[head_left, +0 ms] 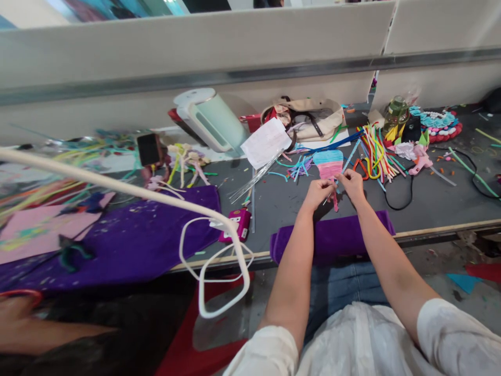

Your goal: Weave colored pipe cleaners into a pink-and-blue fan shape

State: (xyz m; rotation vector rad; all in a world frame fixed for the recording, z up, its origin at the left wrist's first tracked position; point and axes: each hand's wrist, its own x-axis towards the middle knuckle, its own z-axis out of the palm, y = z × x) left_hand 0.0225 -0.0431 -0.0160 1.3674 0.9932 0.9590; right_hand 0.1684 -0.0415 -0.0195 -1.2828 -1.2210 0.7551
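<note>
A flat piece of blue and pink pipe cleaners lies on the grey table in front of me, blue at the far end and pink toward me. My left hand is closed in a pinch at its narrow pink end, where loose pink strands hang down. Close beside it, my right hand pinches the same end. A light blue pipe cleaner slants up from near my right fingertips. What exactly lies between the fingertips is too small to make out. Below my wrists rests a rolled purple cloth.
Bundled coloured pipe cleaners and orange-handled scissors lie to the right. Behind are a beige bag and white paper. A white lamp arm crosses the left, above a purple cloth. Another person's arm shows lower left.
</note>
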